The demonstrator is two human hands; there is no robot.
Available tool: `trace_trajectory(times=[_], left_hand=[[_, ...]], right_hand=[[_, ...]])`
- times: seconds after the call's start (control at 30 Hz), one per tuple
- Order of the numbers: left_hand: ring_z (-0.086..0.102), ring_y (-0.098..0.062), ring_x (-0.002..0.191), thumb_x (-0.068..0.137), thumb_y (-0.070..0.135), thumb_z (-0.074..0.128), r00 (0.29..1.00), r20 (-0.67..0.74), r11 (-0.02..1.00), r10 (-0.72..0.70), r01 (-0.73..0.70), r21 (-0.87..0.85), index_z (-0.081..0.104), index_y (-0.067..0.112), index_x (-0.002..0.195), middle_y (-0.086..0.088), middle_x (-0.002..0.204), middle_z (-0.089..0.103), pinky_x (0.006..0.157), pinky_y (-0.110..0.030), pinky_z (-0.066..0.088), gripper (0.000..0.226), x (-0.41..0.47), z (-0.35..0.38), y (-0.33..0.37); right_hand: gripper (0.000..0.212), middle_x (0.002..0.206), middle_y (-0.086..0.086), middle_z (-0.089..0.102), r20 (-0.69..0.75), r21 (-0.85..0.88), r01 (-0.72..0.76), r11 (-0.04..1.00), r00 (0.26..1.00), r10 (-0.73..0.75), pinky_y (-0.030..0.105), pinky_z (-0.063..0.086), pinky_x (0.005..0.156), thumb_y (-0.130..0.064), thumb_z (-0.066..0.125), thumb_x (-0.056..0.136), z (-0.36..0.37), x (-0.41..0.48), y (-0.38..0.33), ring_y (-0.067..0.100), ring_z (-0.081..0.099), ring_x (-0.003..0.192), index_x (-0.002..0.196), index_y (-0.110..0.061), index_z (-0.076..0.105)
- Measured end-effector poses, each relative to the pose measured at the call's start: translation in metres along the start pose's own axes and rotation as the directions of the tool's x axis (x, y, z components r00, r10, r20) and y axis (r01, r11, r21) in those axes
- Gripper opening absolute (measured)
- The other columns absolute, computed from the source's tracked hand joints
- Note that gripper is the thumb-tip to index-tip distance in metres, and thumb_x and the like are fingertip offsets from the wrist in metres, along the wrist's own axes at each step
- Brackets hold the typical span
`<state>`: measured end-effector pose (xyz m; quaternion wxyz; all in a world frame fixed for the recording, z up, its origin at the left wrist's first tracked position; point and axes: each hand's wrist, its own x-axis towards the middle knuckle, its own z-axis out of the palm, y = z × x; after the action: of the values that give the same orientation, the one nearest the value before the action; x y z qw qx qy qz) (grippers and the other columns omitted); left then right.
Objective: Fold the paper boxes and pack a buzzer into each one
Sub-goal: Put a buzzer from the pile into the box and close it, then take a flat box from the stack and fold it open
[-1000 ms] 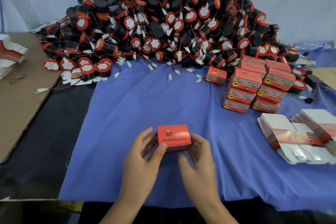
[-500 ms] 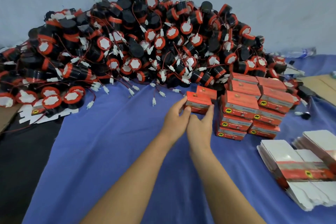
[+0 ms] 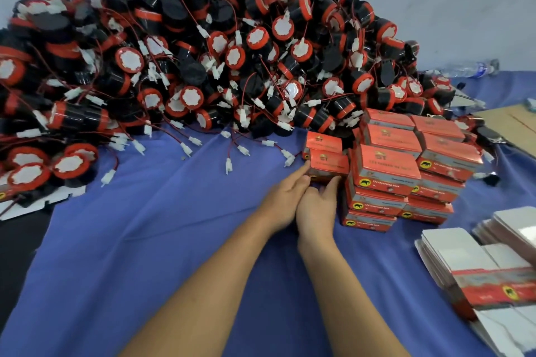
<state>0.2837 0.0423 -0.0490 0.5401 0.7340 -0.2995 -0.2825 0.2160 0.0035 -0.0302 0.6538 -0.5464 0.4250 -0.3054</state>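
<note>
A closed red paper box point(image 3: 329, 162) sits on the blue cloth point(image 3: 145, 240), in front of another red box point(image 3: 323, 140) and against the left side of the stack of packed red boxes point(image 3: 406, 171). My left hand point(image 3: 285, 197) reaches forward with straight fingers, its fingertips touching the box's lower left corner. My right hand point(image 3: 317, 206) lies beside it, with straight fingers touching the box's front bottom edge. A big heap of black-and-red buzzers point(image 3: 203, 66) with red wires and white plugs fills the back.
Flat unfolded white-and-red boxes point(image 3: 478, 264) lie stacked at the right. Brown cardboard point(image 3: 513, 122) and a plastic bottle point(image 3: 472, 68) lie at the far right by the wall. Loose plugs trail onto the cloth ahead of my hands.
Both hands carried the closed red box from near me forward and right, and it now rests on the cloth beside the stack with my fingers straightened against it.
</note>
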Motion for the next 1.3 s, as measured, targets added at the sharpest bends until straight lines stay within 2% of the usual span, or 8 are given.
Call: trace_trajectory(times=[0.1,0.2,0.3,0.4,0.63,0.77,1.03,1.3], left_hand=[[0.048,-0.018,0.140,0.111,0.036,0.042,0.994,-0.041,0.963,0.097,-0.083,0.256,0.030,0.034,0.161,0.000,0.157,0.050,0.108,-0.025,0.037,0.051,-0.014,-0.006,-0.006],[0.050,-0.017,0.136,0.110,0.028,0.046,0.979,-0.090,0.930,0.185,-0.144,0.338,0.037,0.021,0.159,-0.005,0.152,0.052,0.107,-0.023,0.037,0.051,-0.036,-0.010,-0.008],[0.061,-0.010,0.115,0.106,0.014,0.053,0.907,-0.254,0.922,0.337,-0.263,0.286,0.060,0.012,0.138,-0.003,0.131,0.061,0.099,-0.031,0.050,0.033,-0.066,0.011,0.008],[0.058,0.006,0.083,0.097,0.006,0.061,0.869,-0.269,0.904,0.416,-0.364,0.224,0.070,0.015,0.109,0.002,0.103,0.065,0.076,-0.009,0.045,0.017,-0.100,0.061,0.039],[0.068,-0.021,0.092,0.090,0.012,0.070,0.981,0.007,0.976,0.195,-0.194,0.094,0.067,0.013,0.107,-0.007,0.105,0.072,0.085,-0.032,0.055,0.018,-0.154,0.184,0.086],[0.061,-0.029,0.118,0.091,0.021,0.072,1.000,0.001,0.983,-0.013,0.013,0.185,0.052,0.015,0.132,-0.010,0.129,0.063,0.097,-0.042,0.051,0.046,-0.155,0.219,0.092],[0.066,-0.016,0.094,0.089,0.019,0.074,0.979,-0.071,0.978,-0.193,0.198,0.064,0.052,0.022,0.099,-0.002,0.109,0.070,0.058,-0.017,0.042,0.024,-0.148,0.235,0.081],[0.071,-0.007,0.079,0.083,0.013,0.075,0.977,-0.120,0.936,-0.176,0.129,-0.328,0.058,0.028,0.091,0.004,0.088,0.076,0.063,-0.018,0.056,0.024,-0.162,0.224,0.088]], right_hand=[[0.069,0.163,-0.001,0.037,0.120,0.020,0.000,1.000,0.993,-0.003,0.027,0.039,0.116,0.007,0.039,0.099,-0.021,-0.032,-0.005,0.008,0.040,0.146,0.162,-0.019,0.027],[0.056,0.139,-0.009,0.063,0.185,0.012,0.127,0.992,0.974,-0.127,0.018,0.055,0.091,0.012,0.045,0.099,-0.063,-0.071,-0.006,0.001,0.064,0.119,0.143,-0.022,0.054],[0.045,0.105,-0.012,0.077,0.085,-0.101,0.269,0.958,0.962,-0.261,0.023,0.057,0.079,0.010,0.054,0.096,-0.123,-0.095,-0.015,0.007,0.074,0.093,0.114,-0.028,0.071],[0.036,0.101,-0.006,0.076,-0.107,-0.277,0.310,0.909,0.931,-0.350,0.025,0.054,0.072,0.002,0.060,0.094,-0.176,-0.103,-0.026,0.007,0.067,0.077,0.107,-0.028,0.072],[0.040,0.123,0.011,0.062,-0.342,-0.627,0.119,0.770,0.846,-0.409,0.030,0.040,0.089,-0.009,0.066,0.087,-0.264,-0.096,-0.027,0.029,0.060,0.106,0.126,-0.018,0.071],[0.028,0.114,0.020,0.068,-0.287,-0.725,0.001,0.688,0.908,-0.304,0.038,0.046,0.087,-0.015,0.071,0.087,-0.289,-0.087,-0.017,0.039,0.062,0.107,0.113,-0.008,0.077],[0.038,0.116,0.011,0.069,-0.274,-0.703,-0.010,0.711,0.927,-0.257,0.040,0.049,0.093,-0.032,0.079,0.085,-0.304,-0.081,-0.008,0.028,0.063,0.107,0.119,-0.013,0.074],[0.032,0.109,0.005,0.067,-0.275,-0.565,0.096,0.819,0.914,-0.297,0.029,0.043,0.076,-0.034,0.081,0.084,-0.298,-0.101,-0.025,0.016,0.061,0.091,0.112,-0.021,0.073]])
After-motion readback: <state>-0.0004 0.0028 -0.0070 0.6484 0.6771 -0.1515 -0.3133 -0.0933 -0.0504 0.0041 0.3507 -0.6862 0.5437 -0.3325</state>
